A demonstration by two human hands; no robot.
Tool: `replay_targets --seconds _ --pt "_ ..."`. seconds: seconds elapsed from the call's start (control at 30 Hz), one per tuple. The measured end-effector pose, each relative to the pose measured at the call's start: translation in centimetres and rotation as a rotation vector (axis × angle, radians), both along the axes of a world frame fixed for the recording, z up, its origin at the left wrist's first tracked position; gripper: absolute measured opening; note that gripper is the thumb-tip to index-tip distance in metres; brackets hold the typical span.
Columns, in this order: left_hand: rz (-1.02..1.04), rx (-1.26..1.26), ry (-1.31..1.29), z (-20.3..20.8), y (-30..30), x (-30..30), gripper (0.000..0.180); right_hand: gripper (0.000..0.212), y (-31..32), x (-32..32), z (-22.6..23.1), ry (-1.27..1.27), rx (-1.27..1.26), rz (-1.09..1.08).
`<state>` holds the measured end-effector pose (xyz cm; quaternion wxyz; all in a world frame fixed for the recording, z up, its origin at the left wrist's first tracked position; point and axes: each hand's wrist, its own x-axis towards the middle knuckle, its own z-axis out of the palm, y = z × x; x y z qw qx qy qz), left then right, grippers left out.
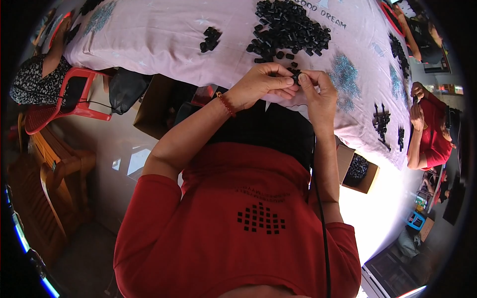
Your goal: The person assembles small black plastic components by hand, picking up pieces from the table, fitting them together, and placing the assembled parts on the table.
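From my remote view, the left hand [268, 82] and right hand [322, 95] pinch a small black piece [295, 76] together, over the surface's [164, 39] near edge. The large heap [288, 27] beyond looks left to handle; whether the smaller cluster [210, 39] is finished, I can't tell.

Left hand [266, 83], right hand [319, 93] pinch small black part [295, 75]; black pile [288, 27] beyond, on pink cloth [164, 42].
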<state>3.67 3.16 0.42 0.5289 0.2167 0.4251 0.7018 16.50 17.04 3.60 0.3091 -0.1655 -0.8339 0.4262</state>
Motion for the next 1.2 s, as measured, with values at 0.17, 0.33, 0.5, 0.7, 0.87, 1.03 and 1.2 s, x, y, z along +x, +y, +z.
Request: replay_targets --seconds 0.17,0.33,0.5,0.7,0.87,1.03,1.2 --pt "0.013 -0.010 -0.012 -0.3 0.0 0.1 0.020 0.007 0.1 0.0 -0.3 0.006 0.066 0.012" --pt "0.042 0.000 -0.014 -0.3 -0.1 0.3 0.019 0.006 -0.5 0.0 0.0 0.036 0.016 0.017" --pt "0.040 -0.006 -0.009 -0.1 -0.1 0.3 0.018 0.007 -0.4 0.0 -0.3 -0.010 0.046 0.011" --pt "0.051 0.010 0.012 -0.3 -0.1 0.2 0.018 0.015 -1.1 -0.2 -0.3 -0.071 -0.112 0.020" --pt "0.040 0.008 0.014 -0.1 0.0 0.2 0.020 0.018 -0.1 0.0 -1.0 -0.135 0.015 0.020" --pt "0.024 -0.010 -0.002 -0.1 -0.1 0.1 0.022 0.017 0.2 0.1 -0.7 -0.154 0.096 0.038" --pt "0.016 0.008 0.000 -0.4 -0.1 0.1 0.022 0.015 0.3 0.1 -1.0 -0.026 0.019 0.008"
